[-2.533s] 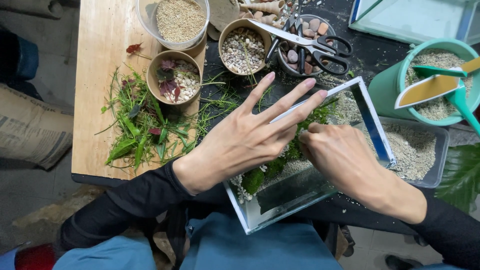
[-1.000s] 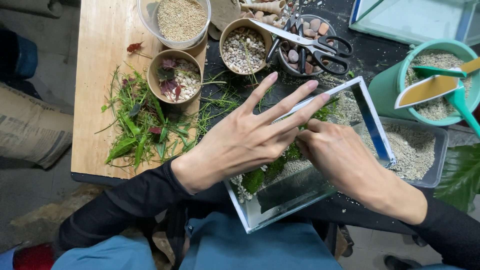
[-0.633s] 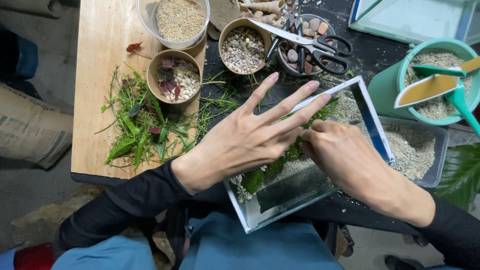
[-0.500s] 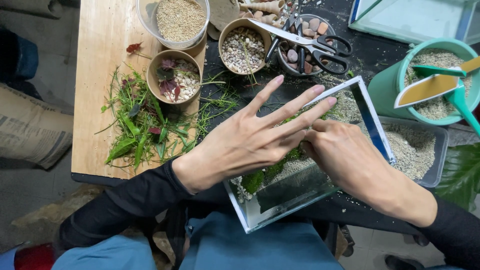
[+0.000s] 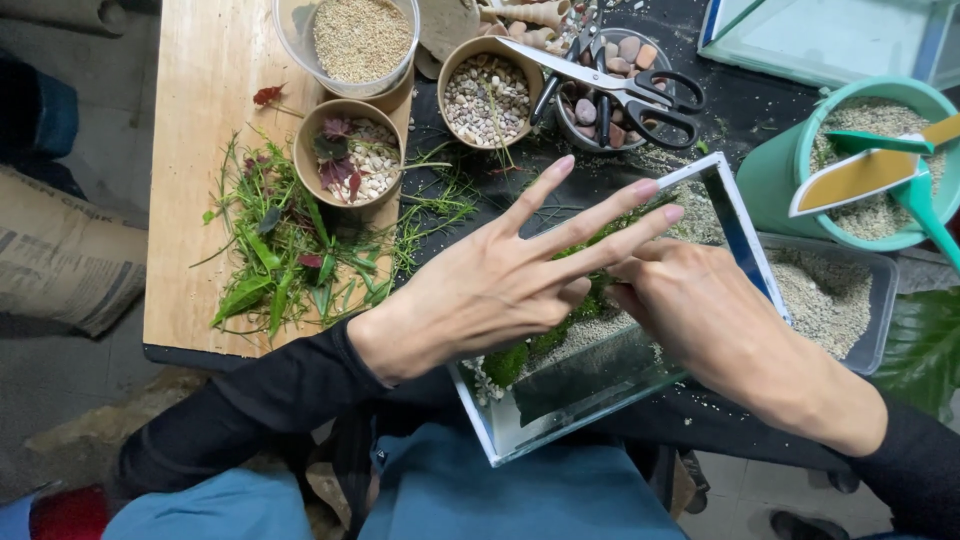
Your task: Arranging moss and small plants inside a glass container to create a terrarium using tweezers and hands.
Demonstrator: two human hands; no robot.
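Note:
A small glass tank [image 5: 746,236] with a white rim lies tilted at the table's near edge, over my lap. Inside it are pale sand and clumps of green moss [image 5: 510,362]. My left hand [image 5: 490,285] lies across the tank's opening, its fingers straight and spread and its thumb down at the moss. My right hand [image 5: 715,320] reaches in from the right, knuckles up and fingers curled down toward the moss. Its fingertips are hidden under my left fingers, so I cannot see whether they pinch anything.
Green and red plant cuttings [image 5: 280,250] lie on a wooden board [image 5: 200,150]. Behind them stand a cup of leaves and gravel [image 5: 352,155], a cup of pebbles [image 5: 487,95], a clear tub of grit [image 5: 352,35] and scissors [image 5: 630,85]. A green bucket [image 5: 790,170] and sand tray [image 5: 840,300] sit right.
My left fingers have shifted slightly over the tank's opening. My right hand stays in the tank at the moss. Nothing else has moved.

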